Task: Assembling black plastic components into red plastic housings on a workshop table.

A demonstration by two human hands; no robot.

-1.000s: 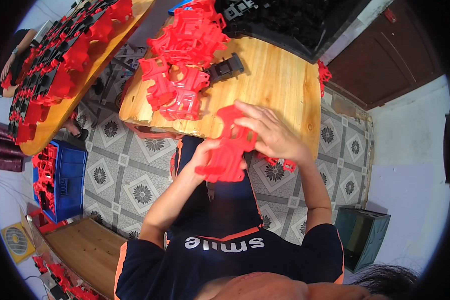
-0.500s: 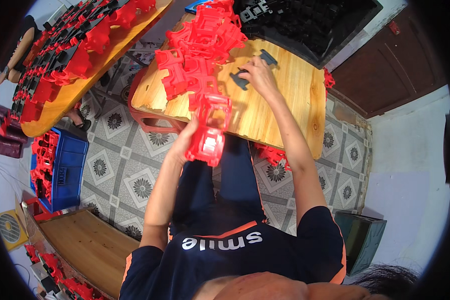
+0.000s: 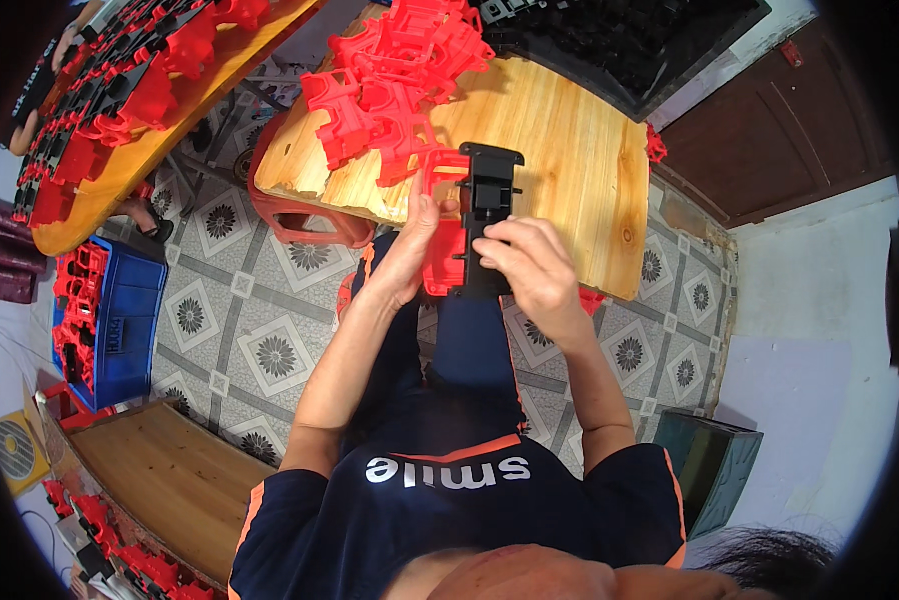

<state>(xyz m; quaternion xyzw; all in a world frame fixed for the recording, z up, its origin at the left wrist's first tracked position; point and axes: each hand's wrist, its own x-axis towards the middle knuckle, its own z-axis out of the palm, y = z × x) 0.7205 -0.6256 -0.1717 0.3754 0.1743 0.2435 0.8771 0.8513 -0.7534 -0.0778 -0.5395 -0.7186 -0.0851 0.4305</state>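
Over the near edge of the wooden table [image 3: 570,150], my left hand [image 3: 410,250] is closed on a red plastic frame [image 3: 444,258]. My right hand [image 3: 535,265] pinches a black plastic part [image 3: 492,195], long with small side pins, and holds it against the right side of the red frame. The black part covers much of the frame, so I cannot tell whether the two are joined. Beyond my left hand, a pile of red plastic frames [image 3: 400,70] lies on the table's left half.
A black tray [image 3: 610,50] of black parts stands at the far right. Red and black parts crowd another table [image 3: 170,150] at the left. Below it is a blue crate [image 3: 135,320] of red parts. A red stool [image 3: 310,222] sits under my table's left edge. Someone's arm [image 3: 30,130] shows far left.
My right hand has lifted the black part off the table and brought it nearer, against the red frame. My left hand has shifted right and slightly away with the frame, which has turned.
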